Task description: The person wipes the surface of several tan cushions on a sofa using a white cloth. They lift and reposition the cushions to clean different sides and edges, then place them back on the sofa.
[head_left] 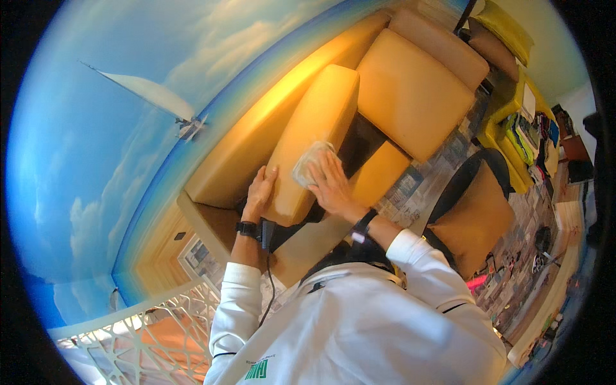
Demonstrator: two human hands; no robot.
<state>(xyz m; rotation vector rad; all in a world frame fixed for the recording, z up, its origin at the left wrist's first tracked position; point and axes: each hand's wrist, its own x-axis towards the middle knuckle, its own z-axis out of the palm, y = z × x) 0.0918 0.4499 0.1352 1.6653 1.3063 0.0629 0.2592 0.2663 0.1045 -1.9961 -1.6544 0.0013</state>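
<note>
A yellow sofa cushion [317,108] stands on its edge in the sofa frame, leaning near the long yellow backrest [269,110]. My left hand [260,192] grips its near left side, thumb on the upper face. On that face my right hand [334,185] presses a pale, crumpled cloth [306,162], fingers spread over it. Part of the cloth is hidden under the fingers. Beside the cushion, the dark inside of the sofa base [358,139] shows. A black band with a small device and a cable [271,284] is at my left wrist.
Another yellow seat cushion [416,91] lies farther along the sofa. At right are a dark chair with an orange-brown pillow [476,216] and a yellow armchair [495,130] bearing folded clothes [527,137]. A white lattice railing [144,341] stands at lower left, below a painted seascape wall [120,144].
</note>
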